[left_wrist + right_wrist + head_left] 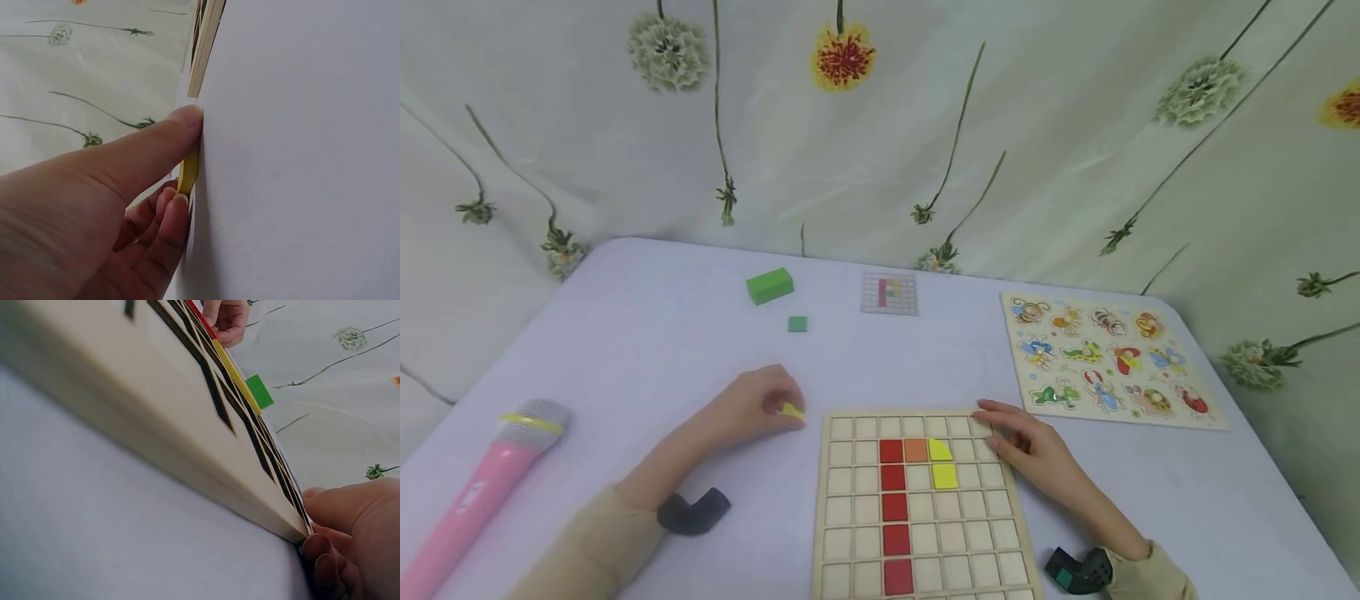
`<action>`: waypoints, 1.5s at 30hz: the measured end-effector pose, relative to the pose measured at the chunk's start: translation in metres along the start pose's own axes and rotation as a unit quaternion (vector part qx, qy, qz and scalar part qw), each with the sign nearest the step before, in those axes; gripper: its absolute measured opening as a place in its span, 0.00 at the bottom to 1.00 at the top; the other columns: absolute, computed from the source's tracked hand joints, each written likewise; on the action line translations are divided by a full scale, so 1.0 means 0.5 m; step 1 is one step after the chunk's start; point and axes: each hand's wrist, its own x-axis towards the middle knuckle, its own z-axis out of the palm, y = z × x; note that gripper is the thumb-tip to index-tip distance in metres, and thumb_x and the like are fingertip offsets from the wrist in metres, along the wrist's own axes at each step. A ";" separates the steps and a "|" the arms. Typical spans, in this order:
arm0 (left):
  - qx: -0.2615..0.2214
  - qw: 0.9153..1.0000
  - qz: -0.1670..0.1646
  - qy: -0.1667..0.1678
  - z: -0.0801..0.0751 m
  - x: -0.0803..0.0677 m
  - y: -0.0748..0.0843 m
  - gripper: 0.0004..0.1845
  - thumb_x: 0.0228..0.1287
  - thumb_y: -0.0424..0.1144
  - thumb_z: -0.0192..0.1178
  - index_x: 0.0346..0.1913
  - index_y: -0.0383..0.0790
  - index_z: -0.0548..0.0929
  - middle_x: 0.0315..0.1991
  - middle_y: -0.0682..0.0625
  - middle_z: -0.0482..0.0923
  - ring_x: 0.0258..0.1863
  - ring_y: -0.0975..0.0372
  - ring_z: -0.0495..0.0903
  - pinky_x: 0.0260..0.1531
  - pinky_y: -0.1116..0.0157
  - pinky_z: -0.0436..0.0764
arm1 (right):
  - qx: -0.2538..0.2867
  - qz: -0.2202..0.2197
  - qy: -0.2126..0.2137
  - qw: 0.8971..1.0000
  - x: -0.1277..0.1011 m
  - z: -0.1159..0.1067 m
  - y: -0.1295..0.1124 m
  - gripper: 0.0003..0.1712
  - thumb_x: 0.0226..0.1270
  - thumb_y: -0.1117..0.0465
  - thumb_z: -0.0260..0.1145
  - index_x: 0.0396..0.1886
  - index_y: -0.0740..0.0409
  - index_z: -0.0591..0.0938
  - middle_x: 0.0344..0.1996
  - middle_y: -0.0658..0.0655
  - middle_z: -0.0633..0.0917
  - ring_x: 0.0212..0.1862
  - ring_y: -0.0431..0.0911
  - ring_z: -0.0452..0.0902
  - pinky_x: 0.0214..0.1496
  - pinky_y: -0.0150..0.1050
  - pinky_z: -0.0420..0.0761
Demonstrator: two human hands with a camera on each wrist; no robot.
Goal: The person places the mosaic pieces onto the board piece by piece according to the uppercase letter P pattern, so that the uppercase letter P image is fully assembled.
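A wooden grid board lies at the table's near edge, with a red column, an orange tile and two yellow tiles set in it. Just left of the board's far corner, my left hand pinches a thin yellow piece between thumb and fingers, low on the tabletop. The left wrist view shows that yellow piece on edge against the table under my thumb. My right hand rests relaxed fingers on the board's far right corner; the right wrist view shows this hand touching the board's edge.
A green block, a small green square and a pattern card lie further back. An insect puzzle board sits at the right, and a pink microphone at the near left. A flowered cloth hangs behind the table.
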 end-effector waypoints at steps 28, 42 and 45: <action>-0.012 0.999 0.047 -0.011 -0.019 -0.008 -0.019 0.10 0.50 0.30 0.69 0.36 0.44 0.82 0.29 0.61 0.74 0.29 0.67 0.74 0.32 0.68 0.77 | 0.001 -0.006 0.007 1.000 -0.001 0.000 -0.011 0.18 0.64 0.65 0.63 0.54 0.57 0.80 0.59 0.59 0.74 0.42 0.43 0.73 0.33 0.33 0.71; -0.053 0.996 -0.038 0.054 -0.004 0.006 0.049 0.09 0.55 0.32 0.65 0.40 0.40 0.85 0.32 0.54 0.82 0.33 0.63 0.81 0.36 0.63 0.79 | -0.005 -0.004 0.015 1.000 0.000 -0.003 -0.026 0.18 0.63 0.70 0.62 0.53 0.62 0.79 0.58 0.62 0.74 0.45 0.48 0.73 0.33 0.33 0.72; -0.158 0.987 -0.027 -0.004 0.030 0.025 0.114 0.14 0.58 0.31 0.62 0.48 0.38 0.82 0.30 0.54 0.79 0.28 0.65 0.81 0.31 0.65 0.79 | -0.002 0.002 0.014 1.000 0.001 -0.005 -0.053 0.17 0.62 0.73 0.62 0.52 0.67 0.79 0.57 0.66 0.74 0.40 0.46 0.73 0.32 0.33 0.71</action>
